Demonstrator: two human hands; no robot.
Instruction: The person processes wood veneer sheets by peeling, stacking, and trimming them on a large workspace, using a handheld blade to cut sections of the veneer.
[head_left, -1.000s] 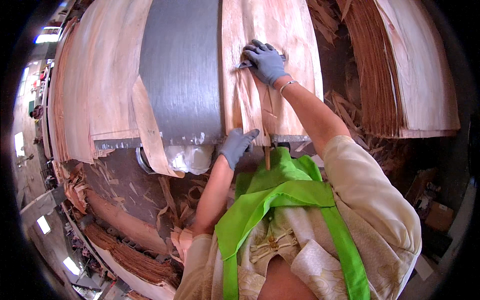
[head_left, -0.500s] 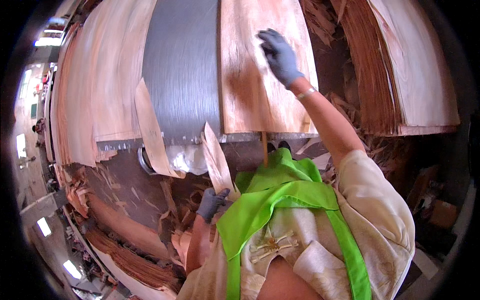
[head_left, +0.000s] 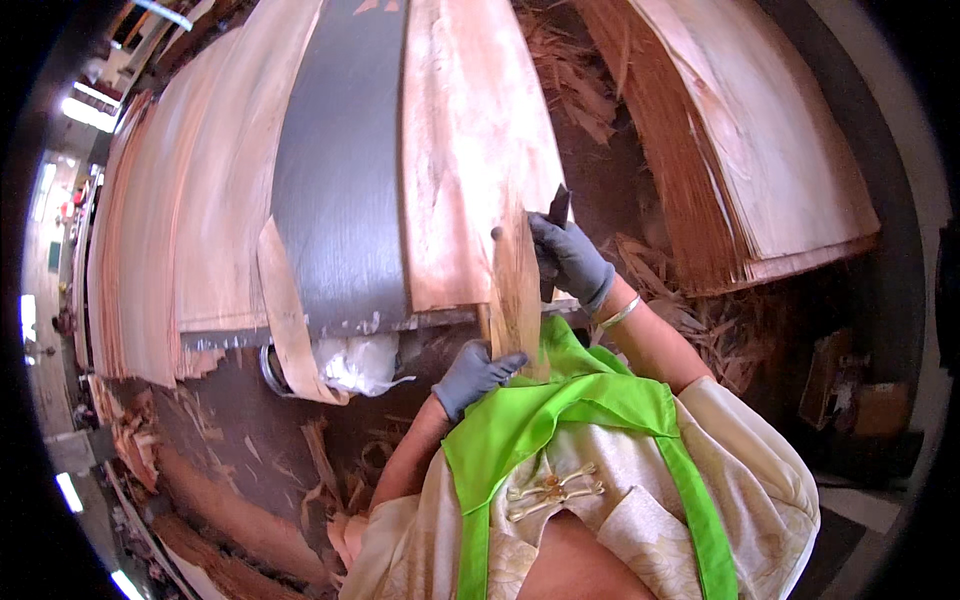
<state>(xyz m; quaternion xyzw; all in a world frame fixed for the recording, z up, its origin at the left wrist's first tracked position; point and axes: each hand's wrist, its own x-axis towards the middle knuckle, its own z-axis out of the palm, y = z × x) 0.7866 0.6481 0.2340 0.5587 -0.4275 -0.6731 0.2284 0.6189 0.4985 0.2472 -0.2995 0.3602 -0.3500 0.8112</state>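
Note:
My left hand [head_left: 474, 377] wears a grey glove and closes on the lower end of a narrow wood veneer strip [head_left: 513, 300]. The strip stands up in front of my green apron [head_left: 600, 395], over the near edge of a pale veneer sheet [head_left: 465, 130]. Beside the strip's right edge is my right hand [head_left: 578, 262], also gloved, with its fingers curled round a dark flat tool [head_left: 560, 205]. One end of that tool sticks up above the fingers; its exact kind is unclear. The sheet lies on a dark grey tabletop [head_left: 345, 180].
Stacked veneer sheets [head_left: 230, 200] stand at the left; another veneer stack [head_left: 770, 150] is at the right. A loose veneer strip [head_left: 290, 315] hangs over the table's near edge, beside a white plastic bag [head_left: 358, 365]. Veneer scraps [head_left: 715, 335] litter the floor.
My right hand has come down from above the sheet toward me and now shows a dark tool. My left hand has brought the veneer strip to the right, near it.

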